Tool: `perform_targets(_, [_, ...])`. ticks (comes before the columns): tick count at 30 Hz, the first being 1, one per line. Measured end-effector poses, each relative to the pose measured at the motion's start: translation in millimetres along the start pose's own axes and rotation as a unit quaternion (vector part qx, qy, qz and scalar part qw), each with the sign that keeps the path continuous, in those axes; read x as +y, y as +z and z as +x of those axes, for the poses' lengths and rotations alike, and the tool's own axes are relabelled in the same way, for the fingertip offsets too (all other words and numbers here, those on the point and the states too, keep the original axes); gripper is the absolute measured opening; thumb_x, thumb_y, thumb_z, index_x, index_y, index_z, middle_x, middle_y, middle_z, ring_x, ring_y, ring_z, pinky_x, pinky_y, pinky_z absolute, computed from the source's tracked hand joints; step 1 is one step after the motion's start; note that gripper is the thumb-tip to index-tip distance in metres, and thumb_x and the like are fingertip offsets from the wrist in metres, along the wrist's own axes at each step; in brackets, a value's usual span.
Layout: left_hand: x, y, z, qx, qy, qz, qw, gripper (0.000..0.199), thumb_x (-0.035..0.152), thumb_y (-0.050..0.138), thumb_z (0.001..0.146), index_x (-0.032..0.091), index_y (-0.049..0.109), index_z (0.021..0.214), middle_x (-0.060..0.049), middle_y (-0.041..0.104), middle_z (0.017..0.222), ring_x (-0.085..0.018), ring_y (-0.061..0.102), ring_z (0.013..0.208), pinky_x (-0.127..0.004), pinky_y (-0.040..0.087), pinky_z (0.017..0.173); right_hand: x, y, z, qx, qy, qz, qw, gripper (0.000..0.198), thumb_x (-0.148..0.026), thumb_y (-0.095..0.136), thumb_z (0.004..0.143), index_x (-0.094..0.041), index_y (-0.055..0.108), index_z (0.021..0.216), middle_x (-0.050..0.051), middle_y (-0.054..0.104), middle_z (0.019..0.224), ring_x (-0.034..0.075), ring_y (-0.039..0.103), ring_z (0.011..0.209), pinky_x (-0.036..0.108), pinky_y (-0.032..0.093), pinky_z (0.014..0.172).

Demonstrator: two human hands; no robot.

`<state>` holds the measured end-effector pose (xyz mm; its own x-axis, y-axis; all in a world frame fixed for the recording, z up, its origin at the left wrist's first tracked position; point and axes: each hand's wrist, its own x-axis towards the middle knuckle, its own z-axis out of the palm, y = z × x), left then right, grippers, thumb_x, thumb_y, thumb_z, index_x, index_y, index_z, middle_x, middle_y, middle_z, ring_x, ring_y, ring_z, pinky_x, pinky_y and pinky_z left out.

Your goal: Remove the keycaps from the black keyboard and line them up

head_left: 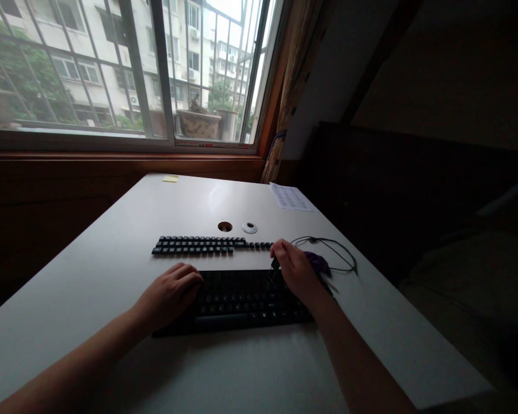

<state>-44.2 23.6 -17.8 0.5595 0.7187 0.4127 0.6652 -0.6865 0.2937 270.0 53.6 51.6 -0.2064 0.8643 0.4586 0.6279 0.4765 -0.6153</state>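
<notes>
A black keyboard (242, 318) lies on the white desk in front of me; its upper rows look dark and bare of keycaps, though shadow hides the detail. My left hand (170, 293) grips the keyboard's left end, fingers bent over its upper corner. Above the keyboard's right part, my right hand (297, 269) pinches a keycap puller (275, 264) with thin wire loops hanging down. Whether the wires hold a keycap is too small to tell. Behind the keyboard, loose black keycaps (194, 245) stand in rows, reaching right toward my right hand's fingertips.
A black cable (349, 255) lies looped to the right, beside a dark purple item (318, 262). Farther back are a round desk hole (225, 227), its white ring cover (249, 228), a printed sheet (291, 198) and a yellow note (170, 179). The desk (90, 287) meets a window wall.
</notes>
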Motion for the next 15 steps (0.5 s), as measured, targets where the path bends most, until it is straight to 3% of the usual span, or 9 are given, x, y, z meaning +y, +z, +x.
perform_targets(7, [-1.6, 0.1, -0.4, -0.008, 0.010, 0.033, 0.999, 0.017, 0.021, 0.046, 0.097, 0.020, 0.061, 0.105, -0.007, 0.062, 0.103, -0.020, 0.057, 0.093, -0.036, 0.051, 0.083, 23.7, 12.6, -20.3, 0.015, -0.010, -0.032, 0.999, 0.037, -0.040, 0.035, 0.101, -0.021, 0.051, 0.075, -0.001, 0.054, 0.066, 0.016, 0.055, 0.064, 0.027, 0.039, 0.065])
perform_targets(15, [2.0, -3.3, 0.0, -0.016, 0.018, 0.065, 0.998, 0.018, 0.021, 0.047, 0.096, 0.020, 0.061, 0.108, -0.007, 0.062, 0.103, -0.020, 0.059, 0.091, -0.036, 0.052, 0.081, 25.6, 10.1, -25.9, 0.008, -0.046, -0.075, 0.996, 0.037, -0.042, 0.039, 0.101, -0.021, 0.049, 0.071, -0.002, 0.051, 0.063, 0.014, 0.051, 0.060, 0.027, 0.037, 0.062])
